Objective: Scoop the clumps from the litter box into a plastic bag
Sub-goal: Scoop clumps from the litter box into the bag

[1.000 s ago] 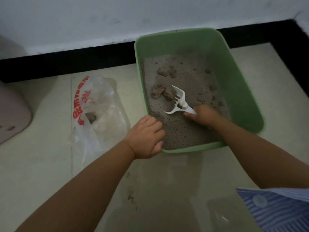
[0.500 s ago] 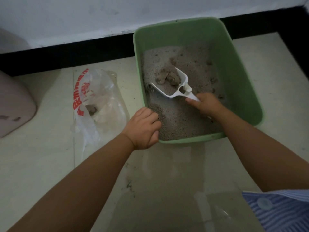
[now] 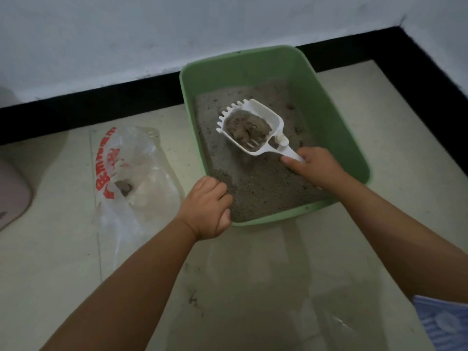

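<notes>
A: Clumps [image 3: 247, 127], grey-brown and lumpy, now sit in the slotted white plastic scoop [image 3: 253, 127], lifted clear of the grey granular litter [image 3: 263, 183]. A second ago the scoop was still dug in beside them near the middle of the green rectangular plastic litter box [image 3: 336, 117]; half a second ago it had just come up under them.

B: So the pick-up is done. Who holds what?

A: The right hand [image 3: 314, 165] is wrapped round the scoop's handle, thumb along the near side. The left hand [image 3: 206, 209] is curled over the near left corner of the box rim, as it was in both earlier views, apparently steadying it.

B: And the bag?

A: The clear thin plastic bag with red printing [image 3: 131, 178] lies crumpled on the pale tiled floor [image 3: 50, 249], just beside the box's left wall. One dark clump [image 3: 124, 187] already shows inside it.

B: Loose litter with the load?

A: It looks so; fine grey material is mixed in around the clumps, and the area under the scoop is blurred, so I cannot tell whether grains are falling through the slots.

B: What does that mean for the task?

A: I judge this load ready to be carried left to the bag. A few small dark lumps remain towards the box's far right, so further scoops seem likely.
</notes>
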### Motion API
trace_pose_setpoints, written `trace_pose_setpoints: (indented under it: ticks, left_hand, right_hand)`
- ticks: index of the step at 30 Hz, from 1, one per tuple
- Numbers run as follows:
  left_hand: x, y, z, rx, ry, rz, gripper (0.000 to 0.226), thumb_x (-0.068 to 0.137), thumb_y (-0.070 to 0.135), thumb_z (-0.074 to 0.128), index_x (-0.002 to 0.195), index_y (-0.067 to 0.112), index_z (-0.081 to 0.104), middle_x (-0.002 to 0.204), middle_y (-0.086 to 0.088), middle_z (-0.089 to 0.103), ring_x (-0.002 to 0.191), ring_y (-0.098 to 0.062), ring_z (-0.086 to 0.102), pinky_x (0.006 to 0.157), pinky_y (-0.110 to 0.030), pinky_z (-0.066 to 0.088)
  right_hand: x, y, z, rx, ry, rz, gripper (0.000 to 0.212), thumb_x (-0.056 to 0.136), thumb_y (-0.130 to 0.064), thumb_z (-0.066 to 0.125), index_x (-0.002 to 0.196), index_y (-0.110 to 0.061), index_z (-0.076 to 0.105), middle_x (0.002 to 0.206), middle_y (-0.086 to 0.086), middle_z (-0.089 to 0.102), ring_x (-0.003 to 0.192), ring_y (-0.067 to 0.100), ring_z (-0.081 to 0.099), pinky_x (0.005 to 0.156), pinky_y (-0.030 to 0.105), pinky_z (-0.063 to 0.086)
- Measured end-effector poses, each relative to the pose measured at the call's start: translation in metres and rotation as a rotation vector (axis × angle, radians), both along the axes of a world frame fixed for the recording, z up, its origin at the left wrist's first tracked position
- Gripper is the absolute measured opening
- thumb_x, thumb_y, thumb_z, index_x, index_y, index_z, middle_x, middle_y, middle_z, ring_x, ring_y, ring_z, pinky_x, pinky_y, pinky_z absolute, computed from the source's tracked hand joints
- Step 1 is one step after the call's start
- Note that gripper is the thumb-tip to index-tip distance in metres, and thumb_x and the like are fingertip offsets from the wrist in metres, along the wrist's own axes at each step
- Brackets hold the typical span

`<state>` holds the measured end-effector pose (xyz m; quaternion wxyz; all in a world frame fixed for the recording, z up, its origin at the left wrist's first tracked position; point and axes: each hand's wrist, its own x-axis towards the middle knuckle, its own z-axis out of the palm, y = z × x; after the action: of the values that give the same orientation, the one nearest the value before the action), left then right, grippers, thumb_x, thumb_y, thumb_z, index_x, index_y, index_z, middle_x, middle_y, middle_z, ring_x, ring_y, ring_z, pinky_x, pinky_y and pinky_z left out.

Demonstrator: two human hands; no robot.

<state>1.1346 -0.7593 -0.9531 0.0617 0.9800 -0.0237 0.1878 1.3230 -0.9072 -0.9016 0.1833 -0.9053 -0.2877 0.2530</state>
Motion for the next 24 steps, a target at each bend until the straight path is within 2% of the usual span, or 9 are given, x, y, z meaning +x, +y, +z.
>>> trace_pose_setpoints:
  ticks: [3, 7, 10, 14, 18, 21, 24]
  left_hand:
    - [-0.002, -0.002, 0.0, 0.009, 0.02, 0.014, 0.031, 0.069, 0.024, 0.037, 0.053, 0.004, 0.054, 0.054, -0.014, 0.048, 0.065, -0.023, 0.026, 0.068, -0.033, 0.027]
    - [-0.001, -0.003, 0.002, 0.005, 0.039, 0.028, 0.031, 0.069, 0.025, 0.038, 0.053, 0.004, 0.055, 0.055, -0.013, 0.049, 0.066, -0.023, 0.027, 0.069, -0.033, 0.028]
    - [-0.001, -0.003, 0.005, 0.015, 0.05, 0.035, 0.031, 0.069, 0.025, 0.038, 0.053, 0.005, 0.055, 0.055, -0.013, 0.05, 0.066, -0.024, 0.028, 0.069, -0.033, 0.028]
    - [-0.001, -0.003, 0.005, 0.026, 0.068, 0.037, 0.031, 0.069, 0.025, 0.038, 0.053, 0.005, 0.056, 0.055, -0.013, 0.05, 0.067, -0.022, 0.028, 0.069, -0.032, 0.028]
    - [-0.001, -0.002, 0.007, 0.062, 0.055, 0.024, 0.031, 0.07, 0.025, 0.039, 0.053, 0.005, 0.055, 0.055, -0.013, 0.051, 0.067, -0.023, 0.029, 0.07, -0.032, 0.029]
    - [-0.006, -0.003, 0.009, 0.083, 0.085, 0.042, 0.032, 0.074, 0.027, 0.04, 0.058, 0.005, 0.058, 0.06, -0.013, 0.055, 0.073, -0.024, 0.033, 0.081, -0.036, 0.032]
    - [-0.022, 0.004, 0.021, 0.064, 0.18, 0.228, 0.036, 0.073, 0.032, 0.042, 0.077, 0.004, 0.065, 0.082, -0.016, 0.065, 0.095, -0.029, 0.045, 0.098, -0.047, 0.037]
  right_hand:
    - [-0.005, -0.001, 0.001, -0.012, -0.038, -0.006, 0.035, 0.093, -0.035, 0.049, 0.075, -0.006, 0.049, 0.054, 0.0, 0.038, 0.066, 0.021, 0.046, 0.054, 0.028, 0.029]
    - [-0.012, 0.003, 0.0, 0.035, 0.034, 0.005, 0.034, 0.093, -0.032, 0.05, 0.073, -0.004, 0.048, 0.053, 0.001, 0.038, 0.051, 0.018, 0.04, 0.05, 0.026, 0.031]
    - [-0.013, 0.006, -0.002, 0.029, 0.015, -0.006, 0.036, 0.093, -0.034, 0.049, 0.073, -0.004, 0.048, 0.056, 0.002, 0.04, 0.059, 0.022, 0.045, 0.06, 0.027, 0.038]
    - [-0.012, 0.004, 0.0, 0.046, 0.041, 0.003, 0.034, 0.094, -0.032, 0.047, 0.074, -0.004, 0.05, 0.052, 0.001, 0.039, 0.049, 0.017, 0.039, 0.051, 0.025, 0.031]
    - [-0.012, -0.001, 0.002, 0.005, 0.021, 0.002, 0.037, 0.094, -0.033, 0.046, 0.071, -0.005, 0.049, 0.052, 0.003, 0.038, 0.056, 0.022, 0.043, 0.055, 0.027, 0.03]
    - [-0.014, -0.003, 0.002, 0.004, 0.042, -0.012, 0.039, 0.095, -0.032, 0.046, 0.066, -0.006, 0.044, 0.051, 0.004, 0.036, 0.053, 0.021, 0.039, 0.057, 0.027, 0.028]
    - [-0.022, -0.001, 0.008, -0.024, 0.065, -0.009, 0.046, 0.095, -0.033, 0.044, 0.056, -0.009, 0.039, 0.051, 0.004, 0.038, 0.049, 0.02, 0.038, 0.053, 0.026, 0.029]
